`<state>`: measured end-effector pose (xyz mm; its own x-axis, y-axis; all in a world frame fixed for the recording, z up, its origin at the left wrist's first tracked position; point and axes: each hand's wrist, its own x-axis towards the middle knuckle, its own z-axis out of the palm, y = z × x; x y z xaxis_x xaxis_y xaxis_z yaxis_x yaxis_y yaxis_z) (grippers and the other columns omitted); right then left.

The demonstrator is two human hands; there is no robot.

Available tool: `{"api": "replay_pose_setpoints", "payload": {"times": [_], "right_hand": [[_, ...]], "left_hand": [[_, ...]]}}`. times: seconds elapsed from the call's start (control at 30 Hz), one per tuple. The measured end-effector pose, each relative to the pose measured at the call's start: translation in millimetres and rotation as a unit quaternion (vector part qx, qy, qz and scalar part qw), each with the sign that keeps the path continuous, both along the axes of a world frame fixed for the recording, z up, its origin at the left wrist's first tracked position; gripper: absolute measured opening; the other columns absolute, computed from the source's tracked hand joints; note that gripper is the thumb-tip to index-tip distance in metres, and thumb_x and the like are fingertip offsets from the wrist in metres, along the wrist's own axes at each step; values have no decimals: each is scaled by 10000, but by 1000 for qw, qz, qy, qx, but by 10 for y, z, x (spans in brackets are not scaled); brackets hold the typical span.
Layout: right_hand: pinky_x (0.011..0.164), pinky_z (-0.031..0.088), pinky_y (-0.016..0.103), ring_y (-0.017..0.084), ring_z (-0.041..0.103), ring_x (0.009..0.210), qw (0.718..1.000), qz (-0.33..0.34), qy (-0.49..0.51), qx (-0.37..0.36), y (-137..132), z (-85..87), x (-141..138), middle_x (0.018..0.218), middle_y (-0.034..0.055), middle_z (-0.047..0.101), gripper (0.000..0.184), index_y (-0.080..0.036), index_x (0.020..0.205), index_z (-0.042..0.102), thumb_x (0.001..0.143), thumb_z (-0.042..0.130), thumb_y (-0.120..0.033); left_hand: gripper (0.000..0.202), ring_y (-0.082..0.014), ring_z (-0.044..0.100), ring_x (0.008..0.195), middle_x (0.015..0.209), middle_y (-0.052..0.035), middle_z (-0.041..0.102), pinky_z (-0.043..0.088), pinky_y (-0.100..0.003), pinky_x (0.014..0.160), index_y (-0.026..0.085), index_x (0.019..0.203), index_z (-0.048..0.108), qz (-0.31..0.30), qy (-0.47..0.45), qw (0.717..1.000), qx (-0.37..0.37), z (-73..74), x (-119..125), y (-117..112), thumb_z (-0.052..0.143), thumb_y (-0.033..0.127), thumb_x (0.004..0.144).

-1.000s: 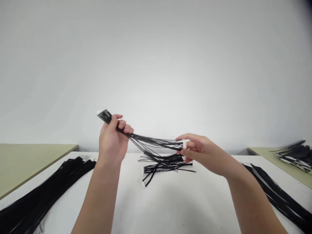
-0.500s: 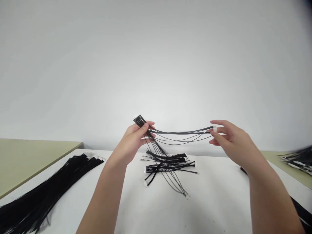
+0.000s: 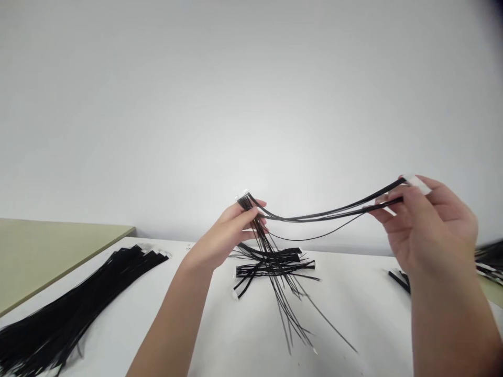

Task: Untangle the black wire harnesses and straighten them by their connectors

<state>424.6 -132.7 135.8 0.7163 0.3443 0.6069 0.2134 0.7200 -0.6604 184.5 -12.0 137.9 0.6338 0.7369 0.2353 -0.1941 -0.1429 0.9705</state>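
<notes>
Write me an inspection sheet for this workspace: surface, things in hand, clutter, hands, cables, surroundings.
Surface: white table.
Things in hand: black wires, some spanning sideways, others hanging down.
Clutter: criss-crossed wire pile on the table.
Hands: left hand pinches the black wires near one end; right hand grips a white connector.
Cables: large black bundle at left; smaller black piece at right, partly hidden.
Surroundings: pale wall; greenish board at left.

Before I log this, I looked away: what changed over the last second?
The right hand, holding a white connector, moved right and up; the left hand moved right, still gripping wires, some now dangling. The cable pile on the table stayed.
</notes>
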Motion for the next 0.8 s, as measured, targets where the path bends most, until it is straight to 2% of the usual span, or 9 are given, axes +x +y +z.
{"api": "replay_pose_setpoints", "payload": {"times": [0.03, 0.13, 0.27, 0.37, 0.47, 0.57, 0.7, 0.8], "right_hand": [[672, 555, 365, 141, 578, 653, 999, 30, 20, 8, 9, 11, -34, 692, -11, 550, 104, -230, 826, 637, 781, 675, -315], [610, 527, 324, 125, 555, 612, 992, 115, 60, 5, 33, 40, -122, 635, -27, 479, 268, -211, 677, 548, 850, 580, -413], [522, 446, 271, 112, 491, 546, 979, 192, 66, 9, 13, 66, -144, 588, -41, 399, 334, -216, 653, 483, 884, 516, -455], [489, 401, 267, 112, 443, 517, 968, 240, 72, 22, -57, 69, -69, 586, -41, 349, 312, -226, 674, 489, 881, 510, -459], [493, 383, 287, 122, 427, 523, 960, 265, 82, 28, -133, 68, 13, 596, -28, 320, 296, -234, 670, 500, 892, 474, -429], [493, 370, 292, 125, 417, 521, 958, 267, 92, 39, -168, 76, 42, 578, -21, 297, 303, -227, 650, 502, 898, 457, -394], [469, 359, 265, 114, 379, 504, 953, 278, 103, 59, -143, 93, 11, 557, -44, 249, 289, -227, 662, 494, 845, 564, -439], [454, 355, 267, 110, 339, 476, 950, 290, 92, 65, -118, 101, -17, 544, -59, 215, 310, -235, 671, 492, 760, 664, -476]], "left_hand": [[313, -187, 617, 804, 906, -64, 573, 498, -372, 784, 197, 1019, 635, -17, -5, 1000, -7, -5, 24, -7, 538, 450, 861], [399, -169, 617, 723, 849, -54, 560, 498, -342, 726, 182, 951, 660, -50, -12, 998, -19, -26, 88, -23, 469, 525, 876], [403, -163, 626, 706, 837, -44, 556, 496, -318, 698, 188, 927, 666, -40, -19, 999, -31, -40, 122, -44, 478, 539, 868], [370, -149, 607, 663, 802, -37, 566, 505, -335, 698, 203, 951, 653, -67, -31, 996, -48, -28, 109, -63, 489, 524, 868], [362, -130, 557, 572, 658, -6, 517, 498, -327, 660, 216, 972, 640, -103, -34, 992, -59, -13, 90, -76, 464, 520, 881], [379, -122, 523, 537, 603, 13, 453, 480, -311, 634, 221, 984, 642, -128, -21, 990, -63, -8, 83, -82, 435, 525, 892], [450, -171, 583, 658, 689, -32, 527, 484, -351, 704, 199, 1017, 649, -139, 7, 989, -50, -17, 90, -76, 398, 552, 893], [436, -202, 587, 838, 918, -89, 593, 489, -363, 769, 185, 999, 657, -109, 12, 994, -26, -31, 106, -65, 416, 533, 893]]}}
